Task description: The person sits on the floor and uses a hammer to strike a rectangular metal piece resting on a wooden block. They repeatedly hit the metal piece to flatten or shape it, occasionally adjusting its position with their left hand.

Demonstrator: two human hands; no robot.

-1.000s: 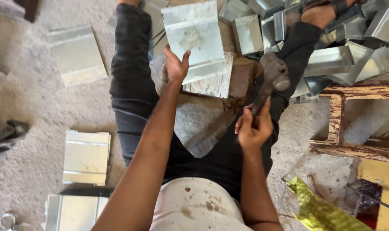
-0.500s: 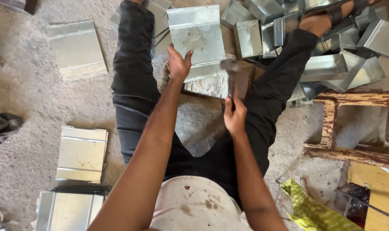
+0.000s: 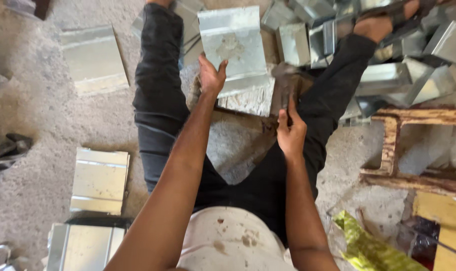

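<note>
I sit on the ground with my legs apart in black trousers. My left hand [image 3: 211, 76] presses on the near edge of a bent sheet-metal piece [image 3: 233, 45] that lies between my legs over a block. My right hand [image 3: 290, 131] grips the handle of a hammer [image 3: 284, 89]. The hammer head is blurred and sits low, just right of the sheet's near right corner.
A heap of folded metal pieces [image 3: 388, 55] lies at the upper right around my right foot. Flat metal sheets lie on the left [image 3: 93, 57], [image 3: 99, 179], [image 3: 85, 246]. A rusty wooden frame [image 3: 413, 145] and a yellow-green wrapper [image 3: 368, 246] are at the right.
My right hand has swung the hammer from the raised right side down and left to the sheet's edge. My left hand stays on the sheet.
</note>
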